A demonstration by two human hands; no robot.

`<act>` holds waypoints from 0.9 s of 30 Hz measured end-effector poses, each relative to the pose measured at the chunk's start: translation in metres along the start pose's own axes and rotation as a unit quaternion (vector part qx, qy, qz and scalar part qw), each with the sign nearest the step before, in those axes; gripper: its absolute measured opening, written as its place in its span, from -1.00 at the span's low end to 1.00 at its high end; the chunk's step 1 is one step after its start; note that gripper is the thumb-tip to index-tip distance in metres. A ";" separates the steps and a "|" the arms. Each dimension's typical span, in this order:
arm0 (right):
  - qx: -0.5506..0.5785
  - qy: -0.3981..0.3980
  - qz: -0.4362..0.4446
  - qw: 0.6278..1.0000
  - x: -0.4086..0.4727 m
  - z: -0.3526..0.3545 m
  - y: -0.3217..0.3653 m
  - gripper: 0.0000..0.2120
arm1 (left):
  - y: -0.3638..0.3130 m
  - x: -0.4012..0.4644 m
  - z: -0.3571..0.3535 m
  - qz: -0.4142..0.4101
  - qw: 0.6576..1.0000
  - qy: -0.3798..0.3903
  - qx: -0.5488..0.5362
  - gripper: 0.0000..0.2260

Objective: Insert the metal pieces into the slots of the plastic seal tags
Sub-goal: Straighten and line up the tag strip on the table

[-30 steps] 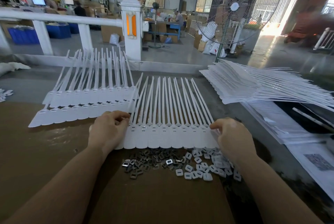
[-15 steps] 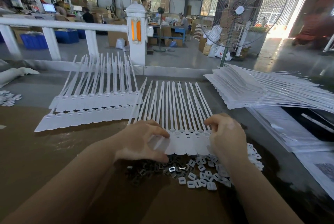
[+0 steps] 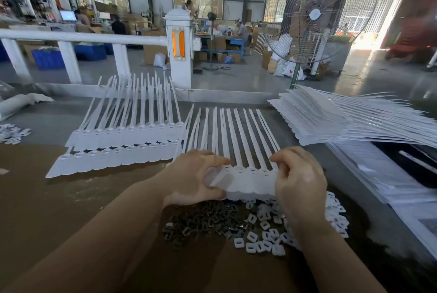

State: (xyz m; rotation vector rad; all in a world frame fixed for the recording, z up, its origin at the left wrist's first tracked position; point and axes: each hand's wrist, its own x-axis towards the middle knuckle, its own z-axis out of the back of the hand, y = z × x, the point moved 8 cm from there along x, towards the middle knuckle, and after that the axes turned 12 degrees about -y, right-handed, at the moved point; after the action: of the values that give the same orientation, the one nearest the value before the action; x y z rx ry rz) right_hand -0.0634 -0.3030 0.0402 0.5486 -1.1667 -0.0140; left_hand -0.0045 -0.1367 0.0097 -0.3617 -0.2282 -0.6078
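**Both hands on the tag strip**

We hold the tag strip (image 3: pixel 250 181) between us, lifted a little over the brown board (image 3: pixel 59 210). Our left hand (image 3: pixel 191 179) grips its left end, thumb below and fingers curled over the top edge, so the tags there bunch and overlap. Our right hand (image 3: pixel 300 179) pinches the right end, fingers bent over the tag heads. The tails of the strip fan away from us across the grey table (image 3: pixel 35 113).

Just below our hands lies a heap of dark metal pieces (image 3: pixel 203 224) on the board. Touching its right side is a heap of white plastic caps (image 3: pixel 267 236), which runs on under and past our right wrist. None of the pieces is in our fingers as far as we can tell.

To the left, two more tag rows (image 3: pixel 123 146) lie flat, one overlapping the other, tails pointing away. At the right a thick stack of tags (image 3: pixel 343 122) rests on the table, tails pointing right. A small heap of white bits (image 3: pixel 11 134) sits at the far left edge. Beyond the table stand a white rail (image 3: pixel 78 36) and a large fan (image 3: pixel 316 13).
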 end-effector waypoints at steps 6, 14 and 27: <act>-0.022 0.115 0.067 0.991 -0.013 -0.025 0.007 -0.75 | 0.010 0.000 -0.023 0.031 0.998 0.050 -0.010 -0.40; -0.049 0.258 0.089 0.961 -0.029 -0.053 0.013 -0.79 | 0.053 -0.003 0.006 0.145 0.977 -0.102 -0.116 -0.59; -0.103 0.327 0.099 0.934 -0.041 -0.067 0.015 -0.53 | 0.167 -0.008 0.029 0.337 0.931 -0.138 -0.014 -0.73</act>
State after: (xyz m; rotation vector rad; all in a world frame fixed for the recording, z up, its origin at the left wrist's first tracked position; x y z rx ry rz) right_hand -0.0256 -0.2514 -0.0076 0.2132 -0.5509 0.2059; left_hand 0.0853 0.0056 -0.0101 -0.5206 -0.3427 0.1219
